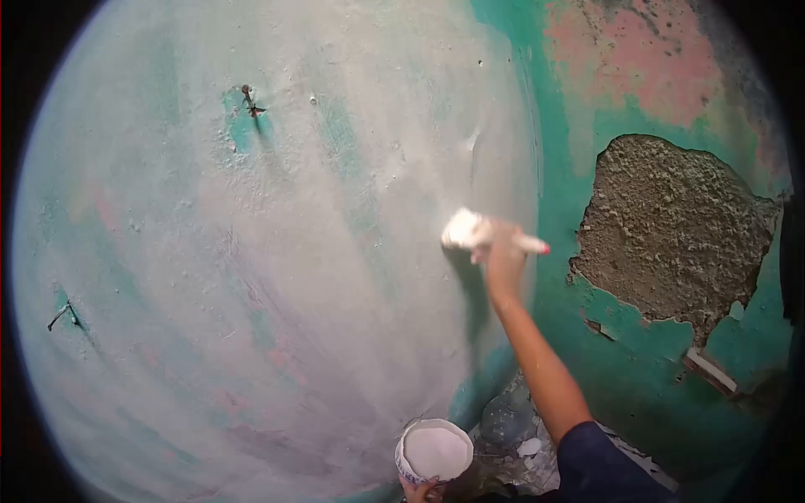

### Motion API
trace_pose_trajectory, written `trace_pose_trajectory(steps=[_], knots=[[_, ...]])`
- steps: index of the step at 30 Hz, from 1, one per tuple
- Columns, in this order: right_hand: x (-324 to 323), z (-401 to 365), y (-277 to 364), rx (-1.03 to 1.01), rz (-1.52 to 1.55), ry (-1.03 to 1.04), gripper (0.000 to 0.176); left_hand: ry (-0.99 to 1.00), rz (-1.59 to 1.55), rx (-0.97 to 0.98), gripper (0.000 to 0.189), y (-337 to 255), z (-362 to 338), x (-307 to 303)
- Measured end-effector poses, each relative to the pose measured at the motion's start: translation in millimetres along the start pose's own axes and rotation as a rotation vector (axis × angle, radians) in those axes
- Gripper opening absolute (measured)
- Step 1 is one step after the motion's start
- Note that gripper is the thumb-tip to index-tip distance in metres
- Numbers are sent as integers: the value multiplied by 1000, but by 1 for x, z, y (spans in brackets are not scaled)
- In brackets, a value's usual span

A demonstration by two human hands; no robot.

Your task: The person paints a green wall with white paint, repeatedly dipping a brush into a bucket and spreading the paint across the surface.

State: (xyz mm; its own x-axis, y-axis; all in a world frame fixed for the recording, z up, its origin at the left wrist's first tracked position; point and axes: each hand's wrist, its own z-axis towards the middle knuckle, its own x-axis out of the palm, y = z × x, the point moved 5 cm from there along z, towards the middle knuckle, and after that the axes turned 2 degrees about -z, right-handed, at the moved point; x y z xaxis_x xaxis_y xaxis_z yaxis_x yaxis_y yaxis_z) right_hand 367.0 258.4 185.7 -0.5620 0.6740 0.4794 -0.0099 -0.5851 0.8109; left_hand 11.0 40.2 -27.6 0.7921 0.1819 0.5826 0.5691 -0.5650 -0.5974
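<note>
My right hand point(501, 251) is closed around the handle of a paintbrush point(461, 230), whose white-loaded bristles are at the wall and point left. The brush and fingers are slightly blurred. Low in the view, my left hand point(419, 490) grips a small tub of white paint point(436, 451) by its near side; most of that hand is cut off by the frame edge. Fresh whitish paint covers most of the wall point(335, 251), with green and pink showing through in streaks. Bare green wall point(558, 210) lies to the right of the brush.
Rusty metal hooks point(249, 102) and a bent nail point(60, 315) stick out of the wall on the left. At right, a broken patch point(675, 226) exposes rough plaster. Below it juts a small whitish block point(709, 371). Debris point(528, 448) lies on the floor beside the tub.
</note>
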Motion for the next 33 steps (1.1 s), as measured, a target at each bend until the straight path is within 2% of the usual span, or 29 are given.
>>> trace_pose_trajectory(steps=[2, 4, 5, 7, 9, 12, 14, 18, 22, 24, 25, 26, 27, 28, 29, 30, 32, 33], knots=[[-22, -15, -19, 12, -77, 37, 23, -57, 131, -78, 78, 6, 6, -9], [-24, -24, -16, 173, -94, 99, 22, -39, 144, -9, 76, -3, 11, -16], [-28, -16, -11, 169, -99, 97, 22, -26, 119, 26, 73, 0, 11, -17], [-20, 20, 14, -15, -212, 163, 23, -27, 136, -8, 72, -2, 1, -6], [7, 56, 60, -150, -60, 107, 26, -30, 156, -35, 71, 0, 2, -7], [56, 102, 137, -192, 151, 162, 31, -4, 134, -45, 73, 7, 12, -17], [79, 120, 170, -238, 263, 171, 31, -55, 121, 2, 74, 1, 4, -12], [76, 127, 133, -204, 297, 132, 28, -68, 179, 52, 73, -2, 7, -11], [18, 75, 45, -45, 255, -58, 26, -36, 109, 46, 71, -2, 2, -4], [-14, 46, -6, 61, 235, -80, 25, -18, 65, 39, 70, -2, -1, 3], [-30, 34, -25, 118, 134, -131, 23, -6, 57, 34, 69, -2, 0, 4], [-39, 22, -30, 142, 42, -116, 20, 8, 48, 29, 68, -2, 1, 5], [-45, 27, -36, 140, 38, -119, 20, 10, 49, 25, 68, 6, 24, -19], [-49, 33, -46, 133, -66, -71, 20, 394, -91, -51, 67, 17, 49, -29], [-50, 37, -48, 126, -171, -23, 19, 777, -234, -129, 66, 56, 89, -94], [-44, 43, -26, 67, -315, 20, 21, 775, -236, -134, 66, 50, 73, -74], [-19, 66, 18, -5, -416, -38, 24, 156, 29, -34, 61, 16, 25, -17], [-2, 81, 42, -74, -388, 30, 29, 152, 28, -36, 61, 9, 11, 6]])
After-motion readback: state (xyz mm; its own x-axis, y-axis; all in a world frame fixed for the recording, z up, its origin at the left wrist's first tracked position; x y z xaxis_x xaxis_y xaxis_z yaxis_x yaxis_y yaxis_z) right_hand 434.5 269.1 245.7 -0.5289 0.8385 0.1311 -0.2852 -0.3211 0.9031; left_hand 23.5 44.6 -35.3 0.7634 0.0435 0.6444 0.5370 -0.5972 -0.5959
